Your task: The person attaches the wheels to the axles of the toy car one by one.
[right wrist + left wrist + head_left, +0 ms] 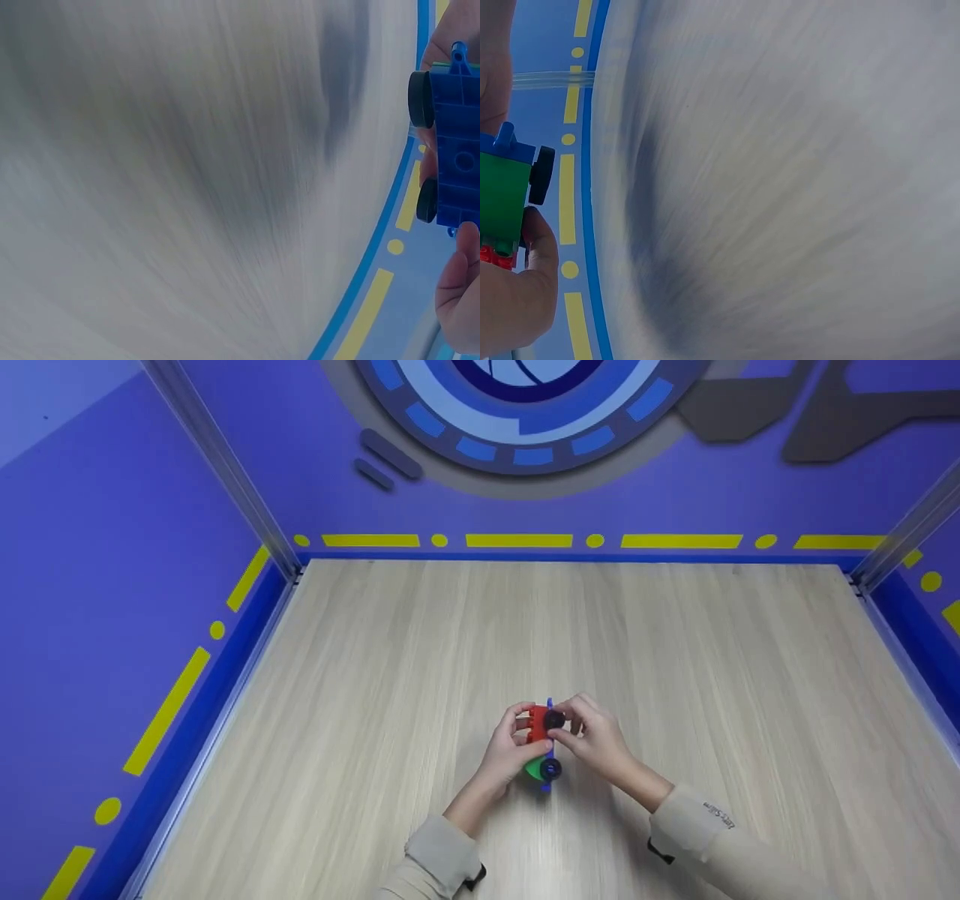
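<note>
Both hands hold a small toy block vehicle above the table, turned on its side. My left hand (510,746) grips it around the red block (538,724) and green block (533,769). With thumb and fingers, my right hand (598,737) pinches it near the far black wheel (554,720); the nearer wheel (550,769) is uncovered. The blue chassis (459,150) shows its flat underside and an end loop in the right wrist view. In the left wrist view, the green body (502,191) and one wheel (542,176) are visible; fingers hide the rest.
A wood-grain tabletop (420,645) lies beneath the hands. Blue panels with yellow dashes (519,541) and metal corner posts (225,465) enclose it at the back and sides.
</note>
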`<state>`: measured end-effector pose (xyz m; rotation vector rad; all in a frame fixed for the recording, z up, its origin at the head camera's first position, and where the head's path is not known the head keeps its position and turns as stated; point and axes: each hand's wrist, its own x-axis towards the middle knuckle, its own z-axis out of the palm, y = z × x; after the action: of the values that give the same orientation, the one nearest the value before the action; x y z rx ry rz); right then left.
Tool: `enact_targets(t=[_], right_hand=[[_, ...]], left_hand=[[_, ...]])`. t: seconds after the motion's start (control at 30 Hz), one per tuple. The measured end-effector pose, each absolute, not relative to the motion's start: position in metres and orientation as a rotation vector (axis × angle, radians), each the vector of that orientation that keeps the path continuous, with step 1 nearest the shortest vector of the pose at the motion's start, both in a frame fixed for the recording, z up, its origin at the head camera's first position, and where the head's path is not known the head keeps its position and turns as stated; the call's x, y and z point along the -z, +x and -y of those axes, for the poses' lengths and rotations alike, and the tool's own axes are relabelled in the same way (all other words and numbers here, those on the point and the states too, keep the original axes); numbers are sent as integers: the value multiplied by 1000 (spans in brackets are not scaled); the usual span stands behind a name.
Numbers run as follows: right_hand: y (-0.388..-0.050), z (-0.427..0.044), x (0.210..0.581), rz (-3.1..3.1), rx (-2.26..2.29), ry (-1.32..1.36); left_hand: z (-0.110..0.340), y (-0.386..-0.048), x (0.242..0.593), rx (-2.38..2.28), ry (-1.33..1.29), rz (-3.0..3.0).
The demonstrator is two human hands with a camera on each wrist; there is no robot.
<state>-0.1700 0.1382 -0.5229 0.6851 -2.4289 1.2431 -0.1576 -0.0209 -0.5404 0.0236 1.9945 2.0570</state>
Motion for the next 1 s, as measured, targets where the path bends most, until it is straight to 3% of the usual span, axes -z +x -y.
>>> enact_targets(t=[1.0], right_hand=[[-162,-137,519,2544,-1121,574]], left_hand=[[22,-158,538,-1903,131,-2101]])
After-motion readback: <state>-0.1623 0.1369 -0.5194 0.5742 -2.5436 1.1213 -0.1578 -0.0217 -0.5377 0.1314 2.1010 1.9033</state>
